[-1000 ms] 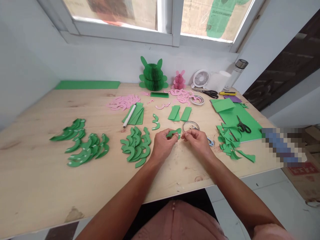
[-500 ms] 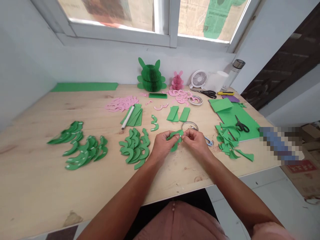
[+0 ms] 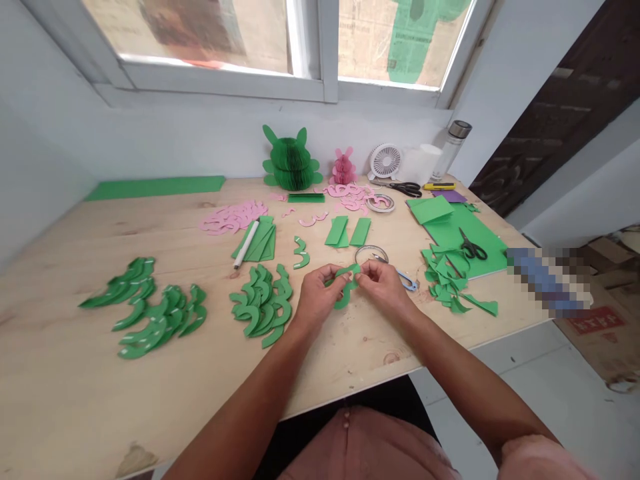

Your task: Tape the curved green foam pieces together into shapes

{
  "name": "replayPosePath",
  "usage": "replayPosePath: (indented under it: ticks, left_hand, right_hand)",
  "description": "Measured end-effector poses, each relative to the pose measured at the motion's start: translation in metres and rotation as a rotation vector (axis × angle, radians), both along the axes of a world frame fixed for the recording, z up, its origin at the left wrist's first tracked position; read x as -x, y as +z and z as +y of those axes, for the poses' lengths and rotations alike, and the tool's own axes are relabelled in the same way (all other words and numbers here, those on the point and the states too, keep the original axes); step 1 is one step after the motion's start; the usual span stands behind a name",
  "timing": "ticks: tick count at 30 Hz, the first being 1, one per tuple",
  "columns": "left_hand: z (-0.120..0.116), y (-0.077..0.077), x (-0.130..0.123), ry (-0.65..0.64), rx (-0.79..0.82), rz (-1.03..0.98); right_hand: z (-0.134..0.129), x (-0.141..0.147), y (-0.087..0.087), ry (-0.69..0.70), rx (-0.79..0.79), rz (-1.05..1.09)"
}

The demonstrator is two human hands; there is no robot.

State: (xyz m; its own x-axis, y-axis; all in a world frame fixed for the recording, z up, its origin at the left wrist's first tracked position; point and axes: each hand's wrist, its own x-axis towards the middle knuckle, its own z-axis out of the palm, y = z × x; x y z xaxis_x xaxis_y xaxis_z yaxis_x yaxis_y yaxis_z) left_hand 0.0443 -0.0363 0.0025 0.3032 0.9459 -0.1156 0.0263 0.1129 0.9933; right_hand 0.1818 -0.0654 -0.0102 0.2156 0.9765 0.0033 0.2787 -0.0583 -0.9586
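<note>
Between my two hands, above the front of the table, is a wavy green paper cutout (image 3: 342, 301). My left hand (image 3: 317, 297) is closed on its left side, thumb on top. The fingers of my right hand (image 3: 384, 285) pinch its upper right edge; any small bit between those fingertips is too small to make out. Just beyond my hands lie a tape roll (image 3: 371, 247) and a blue-handled tool (image 3: 409, 283), partly hidden by my right hand. A single scalloped green strip (image 3: 301, 253) with white patches rests to the left.
Scalloped green pieces lie in piles, one (image 3: 263, 303) near my left forearm and another (image 3: 160, 317) farther left. Green scraps (image 3: 447, 280) and black scissors (image 3: 471, 245) are on the right. Pink cutouts (image 3: 234, 217), a green honeycomb paper figure (image 3: 291, 163) and a small fan (image 3: 385, 161) stand behind.
The view has shifted slightly, so the table's things appear lower and more to the left. My left thumb has drawn back from the right fingertips, baring more of the green cutout.
</note>
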Motion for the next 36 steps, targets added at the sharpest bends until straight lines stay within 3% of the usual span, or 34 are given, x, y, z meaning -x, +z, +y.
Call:
replayPosePath:
  ticks: [9, 14, 19, 23, 28, 32, 36]
  left_hand:
    - [0.001, -0.003, 0.002, -0.011, -0.054, 0.066]
    - [0.006, -0.012, 0.005, -0.014, -0.172, 0.258]
    - [0.005, -0.008, 0.008, -0.039, -0.322, 0.489]
    - [0.002, -0.002, 0.009, -0.041, -0.399, 0.553]
    - [0.004, -0.003, 0.010, -0.042, -0.317, 0.423]
    - [0.008, -0.007, 0.010, -0.042, -0.283, 0.380]
    - [0.011, -0.012, 0.011, -0.048, -0.263, 0.368]
  right_hand:
    - [0.000, -0.001, -0.001, -0.015, -0.008, -0.011]
    - [0.001, -0.012, 0.006, -0.150, -0.086, 0.041]
    - [0.000, -0.030, 0.011, -0.225, -0.118, 0.005]
    - [-0.002, -0.043, 0.021, -0.173, -0.082, -0.206]
    - [0.002, -0.047, 0.035, -0.115, 0.033, -0.741]
    - [0.006, -0.039, 0.031, -0.095, 0.115, -1.025]
    - [0.005, -0.036, 0.022, -0.112, 0.119, -1.129]
